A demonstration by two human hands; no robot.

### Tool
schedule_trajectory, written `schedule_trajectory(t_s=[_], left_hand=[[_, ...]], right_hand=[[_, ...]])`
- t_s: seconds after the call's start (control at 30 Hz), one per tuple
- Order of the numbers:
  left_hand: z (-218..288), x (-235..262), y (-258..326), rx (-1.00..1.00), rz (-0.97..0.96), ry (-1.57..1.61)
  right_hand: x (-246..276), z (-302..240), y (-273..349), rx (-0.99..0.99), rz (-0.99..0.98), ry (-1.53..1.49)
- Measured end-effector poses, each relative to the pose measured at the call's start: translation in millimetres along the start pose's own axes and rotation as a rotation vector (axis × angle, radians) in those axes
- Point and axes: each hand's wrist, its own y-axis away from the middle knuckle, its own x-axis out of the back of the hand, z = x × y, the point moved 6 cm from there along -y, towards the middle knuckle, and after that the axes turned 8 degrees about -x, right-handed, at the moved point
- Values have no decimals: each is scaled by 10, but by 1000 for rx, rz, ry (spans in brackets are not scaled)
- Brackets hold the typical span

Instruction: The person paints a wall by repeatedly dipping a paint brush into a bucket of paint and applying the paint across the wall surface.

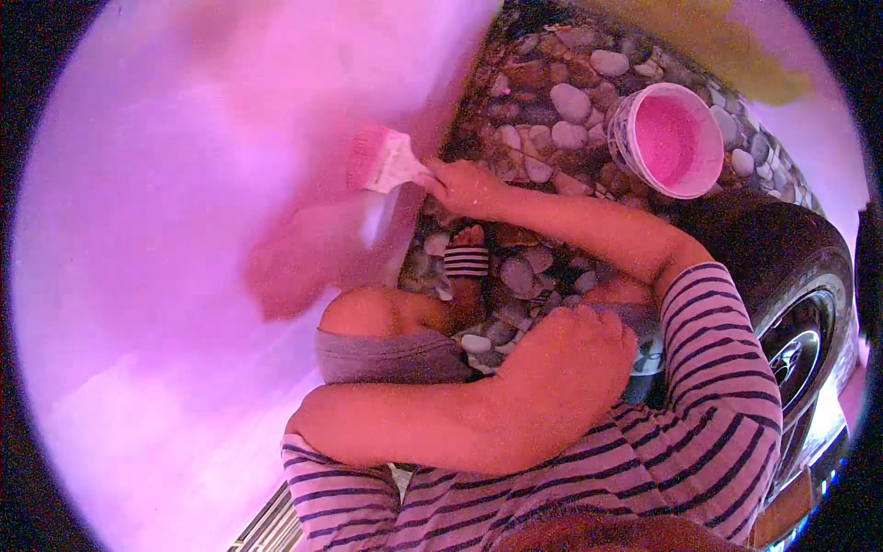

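Observation:
My right hand (464, 187) reaches to the left and grips a wide flat paintbrush (391, 161) by its handle. The brush points left, its bristles over the pale wall (184, 230); whether they touch it I cannot tell. My left forearm crosses in front of my body. The left hand (575, 368) rests at my right leg, knuckles bent and the fingertips hidden. Farther off, at the upper right, a round white bucket (679, 140) stands with its mouth showing a pink-tinted inside.
Rounded stones (570, 103) cover the ground along the foot of the wall. A black tyre (763, 258) with a metal wheel is close on the right. My bent knee (363, 317) is near the wall, and my foot (469, 241) with a striped strap rests on the stones.

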Motion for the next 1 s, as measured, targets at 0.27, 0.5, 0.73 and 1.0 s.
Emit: schedule_trajectory(t_s=[0.27, 0.5, 0.73, 1.0], left_hand=[[-87, 19, 22, 32, 44, 13], [-16, 29, -6, -61, 49, 95], [79, 40, 8, -174, 29, 106], [37, 119, 116, -146, 64, -23]], right_hand=[[-329, 918, -80, -140, -142, 423], [491, 963, -446, -246, -248, 613], [2737, -864, 304, -95, -332, 1100], [3248, -248, 1160, -460, -332, 1401]])
